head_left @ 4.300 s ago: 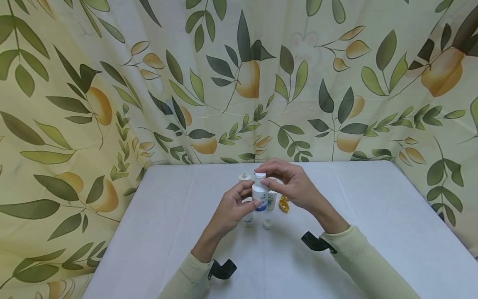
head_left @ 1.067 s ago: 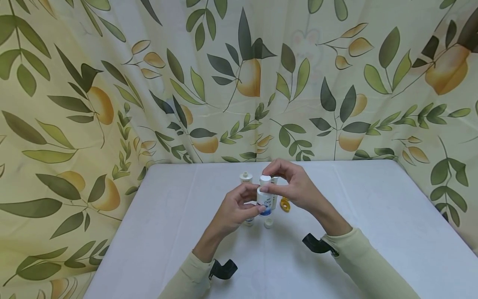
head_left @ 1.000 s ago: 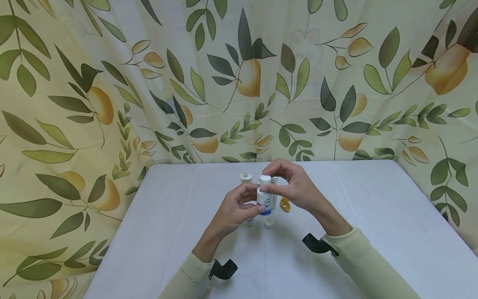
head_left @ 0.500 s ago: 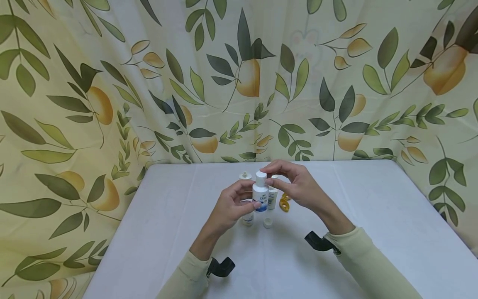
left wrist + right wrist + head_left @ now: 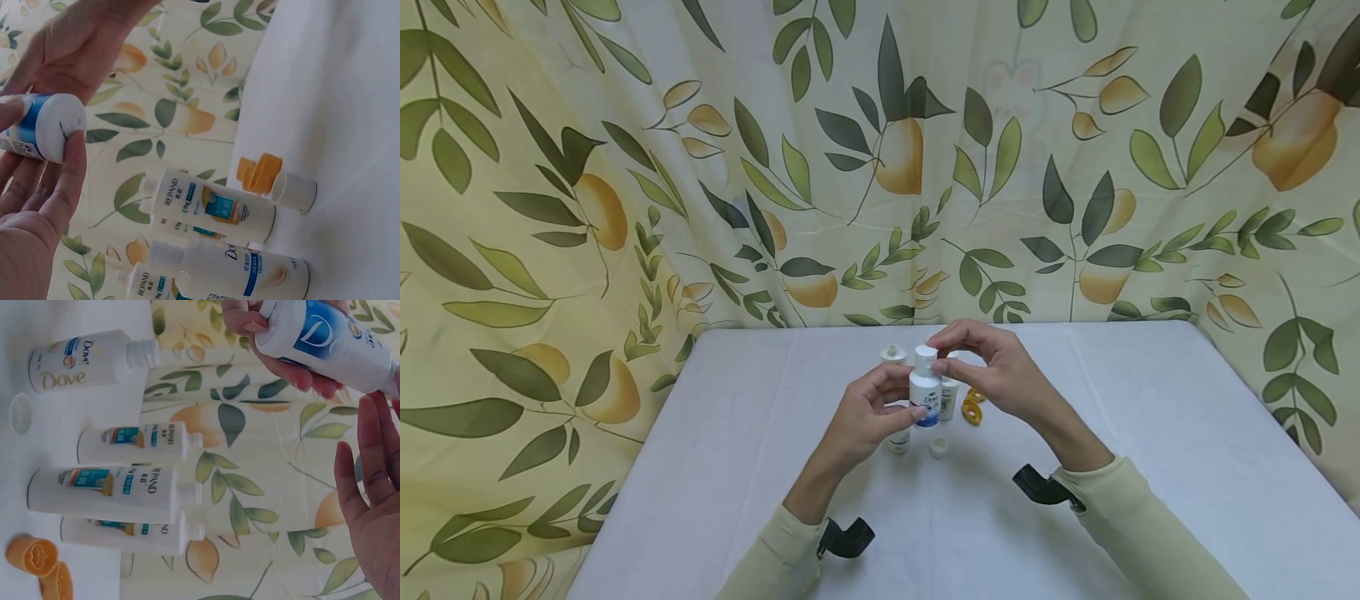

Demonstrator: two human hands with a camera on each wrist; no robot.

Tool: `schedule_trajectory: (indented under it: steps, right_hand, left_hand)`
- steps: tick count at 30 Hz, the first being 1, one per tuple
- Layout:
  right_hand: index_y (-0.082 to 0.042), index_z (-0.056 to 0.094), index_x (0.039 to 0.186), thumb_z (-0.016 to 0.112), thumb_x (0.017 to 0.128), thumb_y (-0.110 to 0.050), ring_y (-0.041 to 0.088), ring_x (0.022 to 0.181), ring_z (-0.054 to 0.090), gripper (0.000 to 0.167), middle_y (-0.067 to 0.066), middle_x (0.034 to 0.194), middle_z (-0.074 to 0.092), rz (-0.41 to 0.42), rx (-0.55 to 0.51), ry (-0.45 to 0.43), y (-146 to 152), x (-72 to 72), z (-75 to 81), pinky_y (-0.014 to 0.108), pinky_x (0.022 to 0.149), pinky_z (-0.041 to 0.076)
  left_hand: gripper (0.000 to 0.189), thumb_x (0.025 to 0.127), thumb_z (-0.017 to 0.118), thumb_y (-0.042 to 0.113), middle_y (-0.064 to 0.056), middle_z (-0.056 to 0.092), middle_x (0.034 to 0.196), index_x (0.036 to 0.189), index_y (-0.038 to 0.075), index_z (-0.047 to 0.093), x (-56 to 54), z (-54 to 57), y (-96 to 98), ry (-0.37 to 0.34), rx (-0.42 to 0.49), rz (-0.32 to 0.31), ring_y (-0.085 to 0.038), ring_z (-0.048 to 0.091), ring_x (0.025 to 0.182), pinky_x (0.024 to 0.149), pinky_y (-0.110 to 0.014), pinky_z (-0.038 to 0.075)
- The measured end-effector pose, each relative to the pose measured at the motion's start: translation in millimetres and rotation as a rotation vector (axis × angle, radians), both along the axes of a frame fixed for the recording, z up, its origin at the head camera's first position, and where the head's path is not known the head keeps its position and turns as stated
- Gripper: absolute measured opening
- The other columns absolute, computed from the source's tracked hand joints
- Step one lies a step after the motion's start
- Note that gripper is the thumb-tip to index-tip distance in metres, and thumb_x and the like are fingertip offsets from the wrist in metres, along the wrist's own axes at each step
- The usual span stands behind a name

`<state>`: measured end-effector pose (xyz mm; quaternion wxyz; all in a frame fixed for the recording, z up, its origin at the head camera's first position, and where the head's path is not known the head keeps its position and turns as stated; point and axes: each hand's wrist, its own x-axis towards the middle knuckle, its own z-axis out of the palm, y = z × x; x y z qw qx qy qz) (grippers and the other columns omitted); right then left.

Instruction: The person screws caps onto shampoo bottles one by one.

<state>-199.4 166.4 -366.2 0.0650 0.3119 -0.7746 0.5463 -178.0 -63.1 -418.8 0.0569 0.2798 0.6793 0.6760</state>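
Note:
A white Dove bottle with a blue label (image 5: 926,398) is held up off the table, nearly upright in the head view. My left hand (image 5: 863,417) grips its lower body, thumb at the front and fingers behind. At the top, my right hand (image 5: 996,371) pinches the white bottle cap (image 5: 926,357) between thumb and index finger. The left wrist view shows the bottle's white base (image 5: 62,128) with left fingers around it. In the right wrist view the other right-hand fingers (image 5: 375,450) are spread away from the bottle, and the cap is mostly hidden at the frame edge.
Behind the hands, several uncapped bottles stand on the white table (image 5: 760,467): a Dove bottle (image 5: 81,359) and REPAND bottles (image 5: 100,494). A loose white cap (image 5: 938,448) lies in front of them. Orange-yellow caps (image 5: 972,412) sit to the right. A leaf-patterned curtain (image 5: 850,250) hangs behind.
About a second ago the bottle was slightly lower and further right, with the right thumb across the cap's front. It has since moved up and left, and the thumb now sits at the cap's right side.

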Motion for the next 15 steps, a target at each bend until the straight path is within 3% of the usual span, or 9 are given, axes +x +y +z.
schedule_trajectory:
  steps: [6,15]
  right_hand:
    - [-0.013,0.07,0.108,0.077,0.089,-0.004,0.019,0.106,0.065,0.022,0.0,0.109,0.069,0.004,-0.014,-0.002,-0.4,1.2,0.8,0.038,0.105,0.049]
    - [-0.017,0.072,0.116,0.077,0.09,-0.006,0.018,0.107,0.063,0.029,-0.004,0.116,0.068,0.014,0.027,-0.004,1.6,2.0,0.2,0.041,0.107,0.047]
  left_hand:
    - [0.044,0.091,0.074,0.002,-0.012,0.064,0.132,0.132,0.007,0.059,0.6,0.4,1.5,0.003,0.012,-0.004,-0.025,0.063,0.119,0.098,-0.035,0.057]
    - [0.043,0.092,0.073,0.003,-0.012,0.065,0.131,0.132,0.007,0.059,0.5,-1.3,3.3,0.02,0.008,-0.019,-0.025,0.064,0.119,0.099,-0.035,0.056]
